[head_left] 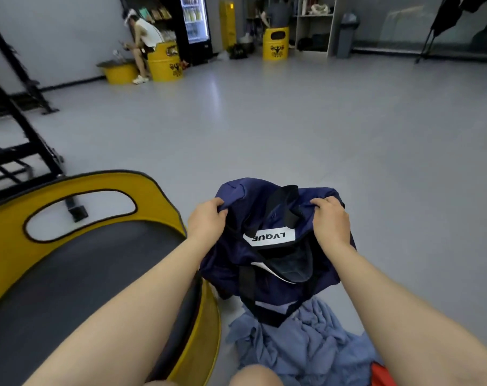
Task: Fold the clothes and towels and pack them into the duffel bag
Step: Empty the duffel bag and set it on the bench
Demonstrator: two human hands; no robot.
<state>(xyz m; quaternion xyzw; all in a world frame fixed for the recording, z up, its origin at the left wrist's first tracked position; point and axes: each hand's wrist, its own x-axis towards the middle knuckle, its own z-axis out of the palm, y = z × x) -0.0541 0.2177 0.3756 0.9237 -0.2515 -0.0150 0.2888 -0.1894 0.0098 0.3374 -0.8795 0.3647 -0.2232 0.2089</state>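
duffel bag (267,263): navy, held up over floor, mouth between hands | left hand (207,220): fingers curled on left rim fabric | right hand (331,221): fingers clamped on right rim | blue towel (306,346): crumpled below bag

Grey floor (292,121), yellow barrels (275,43), drinks fridge (194,20).
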